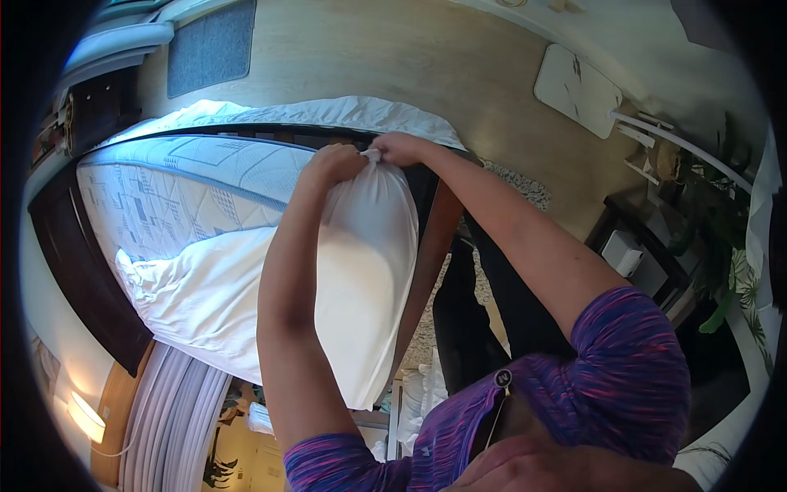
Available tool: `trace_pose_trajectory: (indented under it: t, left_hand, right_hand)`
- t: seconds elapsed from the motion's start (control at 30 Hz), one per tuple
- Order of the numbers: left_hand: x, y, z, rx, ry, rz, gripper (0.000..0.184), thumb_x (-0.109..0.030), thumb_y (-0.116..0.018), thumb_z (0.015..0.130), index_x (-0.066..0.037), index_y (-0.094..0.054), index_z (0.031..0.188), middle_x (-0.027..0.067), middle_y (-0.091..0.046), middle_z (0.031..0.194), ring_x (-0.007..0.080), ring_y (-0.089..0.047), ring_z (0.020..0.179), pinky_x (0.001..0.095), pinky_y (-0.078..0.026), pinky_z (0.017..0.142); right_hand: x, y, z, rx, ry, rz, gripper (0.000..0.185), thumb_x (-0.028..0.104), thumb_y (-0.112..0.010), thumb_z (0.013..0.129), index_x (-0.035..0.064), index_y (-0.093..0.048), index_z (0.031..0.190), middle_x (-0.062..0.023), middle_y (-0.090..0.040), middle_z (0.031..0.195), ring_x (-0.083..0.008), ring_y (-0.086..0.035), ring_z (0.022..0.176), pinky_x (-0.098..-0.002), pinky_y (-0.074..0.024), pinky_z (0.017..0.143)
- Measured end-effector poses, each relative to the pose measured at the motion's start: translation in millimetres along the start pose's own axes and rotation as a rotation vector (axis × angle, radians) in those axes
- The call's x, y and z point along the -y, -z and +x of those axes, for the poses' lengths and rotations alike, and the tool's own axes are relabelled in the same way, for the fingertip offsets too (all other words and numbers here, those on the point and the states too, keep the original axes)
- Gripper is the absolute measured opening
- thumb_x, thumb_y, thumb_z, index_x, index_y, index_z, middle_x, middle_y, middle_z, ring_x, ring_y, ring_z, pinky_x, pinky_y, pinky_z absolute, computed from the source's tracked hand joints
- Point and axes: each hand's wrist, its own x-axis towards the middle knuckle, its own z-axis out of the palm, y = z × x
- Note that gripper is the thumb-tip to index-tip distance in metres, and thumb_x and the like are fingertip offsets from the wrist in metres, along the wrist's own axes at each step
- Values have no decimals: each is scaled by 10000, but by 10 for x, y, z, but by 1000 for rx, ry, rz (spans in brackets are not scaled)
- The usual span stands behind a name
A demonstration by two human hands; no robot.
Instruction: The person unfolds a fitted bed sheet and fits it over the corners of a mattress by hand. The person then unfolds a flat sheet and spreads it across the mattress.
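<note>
A white fitted sheet [361, 279] covers the near corner and lower side of a patterned mattress [180, 193]. My left hand [334, 164] is closed on the sheet's gathered edge at the top of that corner. Beside it, my right hand [395, 149] pinches the same bunched fabric, and the two hands nearly touch. From the hands the sheet hangs taut in folds. The upper part of the mattress is bare, and its blue and grey pattern shows.
A dark wooden headboard [90, 262] stands at the left, with a lit lamp [86, 416] beyond it. White fabric [328, 111] lies along the bed's far side. At the right are a dark shelf [648, 246] and plants [721, 221]. A grey mat [211, 51] lies on the floor.
</note>
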Motion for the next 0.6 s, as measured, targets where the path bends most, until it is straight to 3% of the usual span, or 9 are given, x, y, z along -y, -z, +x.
trace_pose_trajectory:
  t: [0.1, 0.13, 0.27, 0.37, 0.47, 0.5, 0.53, 0.57, 0.6]
  left_hand:
    - [49, 7, 123, -115, 61, -35, 294, -241, -424, 733, -13, -608, 763, 199, -561, 866, 330, -539, 833, 396, -426, 719]
    - [57, 83, 61, -259, 138, -23, 261, -242, -464, 734, -26, -608, 750, 187, -573, 838, 330, -548, 808, 404, -436, 686]
    - [164, 87, -75, -412, 194, -129, 251, -262, -499, 739, -38, -612, 745, 180, -579, 798, 339, -547, 772, 392, -437, 676]
    - [222, 173, -371, -445, 190, -248, 297, -294, -537, 725, -6, -596, 690, 151, -590, 684, 272, -573, 676, 352, -435, 620]
    - [481, 63, -679, -193, -38, -752, 416, -361, -549, 721, 41, -526, 618, 53, -499, 552, 104, -459, 551, 273, -392, 547]
    - [437, 67, -854, -218, -33, -727, 409, -365, -515, 744, 38, -546, 679, 112, -544, 594, 190, -517, 575, 320, -402, 569]
    - [446, -21, -935, -377, -34, -627, 400, -362, -490, 760, 30, -552, 707, 147, -556, 642, 246, -532, 618, 354, -406, 589]
    - [455, -59, -1012, -536, -30, -523, 394, -358, -466, 775, 23, -557, 736, 182, -567, 690, 303, -547, 661, 388, -410, 609]
    - [384, 13, -1160, -621, 143, -463, 401, -363, -434, 788, 16, -561, 749, 202, -558, 733, 333, -535, 719, 409, -409, 638]
  right_hand:
    - [211, 172, 140, -61, -91, -296, 141, 48, -510, 635, 43, -548, 771, -137, -565, 759, -311, -532, 740, -374, -416, 652]
    - [238, 178, 156, -136, -129, -376, 116, 92, -518, 664, 52, -551, 768, -135, -556, 796, -301, -526, 775, -390, -419, 653]
    - [325, 146, 146, -358, -19, -517, 112, 136, -513, 692, 56, -548, 763, -125, -546, 837, -285, -520, 797, -386, -420, 633]
    - [447, -6, -26, -317, -25, -613, 135, 181, -505, 712, 64, -559, 753, -118, -535, 897, -277, -510, 825, -384, -421, 644]
    - [772, -26, -114, -333, 5, -466, 160, 211, -520, 706, 62, -567, 742, -121, -553, 832, -281, -523, 788, -385, -413, 652]
    - [971, 20, -119, -208, -55, -291, 179, 224, -531, 698, 53, -564, 738, -133, -553, 784, -277, -527, 746, -377, -410, 639]
    - [1171, 57, -113, -80, -115, -120, 201, 237, -541, 689, 43, -562, 734, -145, -552, 737, -273, -531, 703, -369, -406, 626]
    - [1319, 58, -92, -75, -78, -143, 201, 237, -541, 689, 43, -562, 734, -145, -552, 737, -273, -531, 703, -369, -406, 626]
    - [1414, 31, -59, -48, -4, -177, 211, 239, -547, 681, 33, -553, 729, -144, -552, 705, -264, -526, 667, -352, -401, 598]
